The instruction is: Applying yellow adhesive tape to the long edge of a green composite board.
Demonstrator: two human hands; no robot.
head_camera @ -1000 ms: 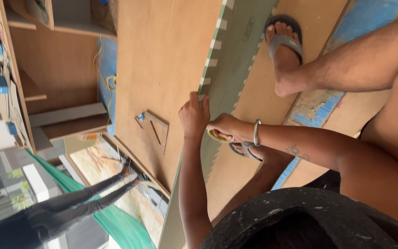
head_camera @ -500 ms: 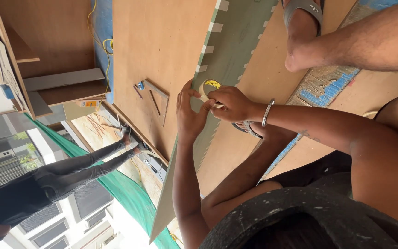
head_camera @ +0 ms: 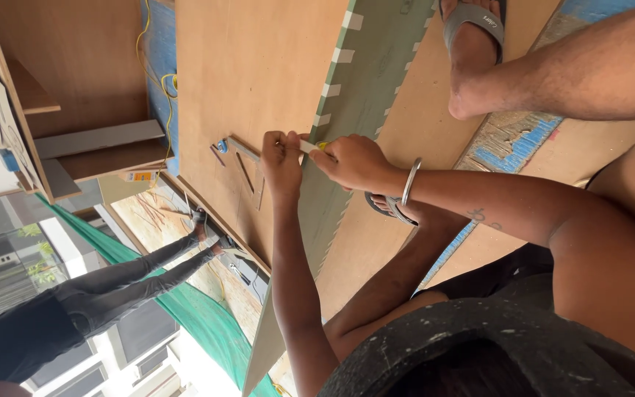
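My left hand (head_camera: 281, 158) rests on a large brown plywood sheet (head_camera: 259, 66) at its edge, fingers curled onto the end of a pale strip. My right hand (head_camera: 354, 163), with a metal bangle on the wrist, is closed on a small yellow tape measure (head_camera: 323, 145) right beside the left hand; the two hands touch. A metal try square (head_camera: 244, 165) lies flat on the plywood just past my left fingers. Under the hands runs a grey-green board with pale notches (head_camera: 361, 81).
My foot in a grey sandal (head_camera: 472, 29) stands on the boards beyond the hands. Another person in dark trousers (head_camera: 134, 276) stands near the sheet's far edge. A green net (head_camera: 207, 323), a wooden cabinet (head_camera: 75, 88) and a yellow cord (head_camera: 167, 81) lie further off.
Both hands have come together and shifted along the board's edge toward the try square. The right hand brought the yellow tape measure up against the left hand.
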